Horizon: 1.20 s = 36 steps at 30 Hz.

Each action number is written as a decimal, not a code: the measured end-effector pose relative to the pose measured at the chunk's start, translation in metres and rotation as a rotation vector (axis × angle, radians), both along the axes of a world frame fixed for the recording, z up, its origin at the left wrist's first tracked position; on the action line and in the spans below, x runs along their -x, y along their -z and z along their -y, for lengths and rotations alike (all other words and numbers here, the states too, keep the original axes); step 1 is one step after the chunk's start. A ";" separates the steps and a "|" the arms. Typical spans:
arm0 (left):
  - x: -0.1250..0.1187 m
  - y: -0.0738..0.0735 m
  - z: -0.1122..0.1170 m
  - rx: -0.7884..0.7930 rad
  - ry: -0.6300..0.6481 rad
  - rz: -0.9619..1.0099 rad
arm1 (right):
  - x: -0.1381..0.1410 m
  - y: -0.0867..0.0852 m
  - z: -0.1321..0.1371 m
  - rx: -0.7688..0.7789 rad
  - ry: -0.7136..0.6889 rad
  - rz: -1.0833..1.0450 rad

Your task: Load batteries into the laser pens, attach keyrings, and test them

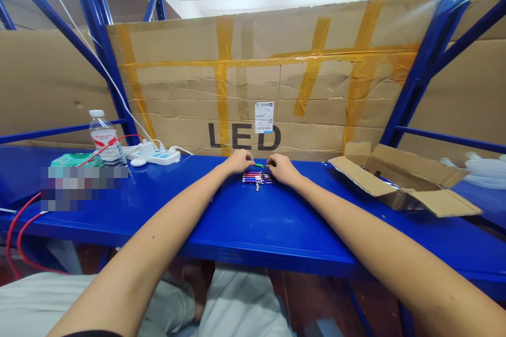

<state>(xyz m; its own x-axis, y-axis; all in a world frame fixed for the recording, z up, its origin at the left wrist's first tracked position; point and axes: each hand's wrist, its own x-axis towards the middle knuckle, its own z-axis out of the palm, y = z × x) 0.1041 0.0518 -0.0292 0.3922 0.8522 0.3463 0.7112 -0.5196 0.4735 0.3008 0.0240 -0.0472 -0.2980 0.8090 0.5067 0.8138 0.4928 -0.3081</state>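
A slim green pen-like tube with a metallic end is held level between my two hands, above the blue tabletop. The fingertips of my left hand are closed at its left end. At its right end, my right hand has its fingers pinched together. Just below and nearer to me lies a row of several similar slim tubes, red, blue and purple, with shiny metal ends toward the right. A few tiny silvery pieces lie in front of the row, too small to make out.
An open cardboard box with items inside stands on the right of the blue table. At left are a water bottle, a white power strip and red cables. A large cardboard sheet closes off the back.
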 end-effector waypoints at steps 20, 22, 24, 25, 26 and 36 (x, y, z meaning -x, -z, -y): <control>0.010 0.010 -0.014 0.260 0.075 0.138 | 0.003 0.008 0.001 0.100 -0.078 0.009; 0.010 0.010 -0.012 0.258 0.079 0.146 | 0.004 0.007 0.002 0.105 -0.080 0.014; 0.009 0.010 -0.011 0.257 0.079 0.149 | 0.004 0.006 0.003 0.107 -0.078 0.022; 0.009 0.010 -0.010 0.257 0.080 0.149 | 0.004 0.006 0.003 0.107 -0.078 0.027; 0.008 0.010 -0.010 0.256 0.081 0.149 | 0.003 0.006 0.004 0.105 -0.077 0.030; 0.007 0.011 -0.007 0.229 0.107 0.199 | 0.001 0.006 0.004 0.085 -0.074 0.063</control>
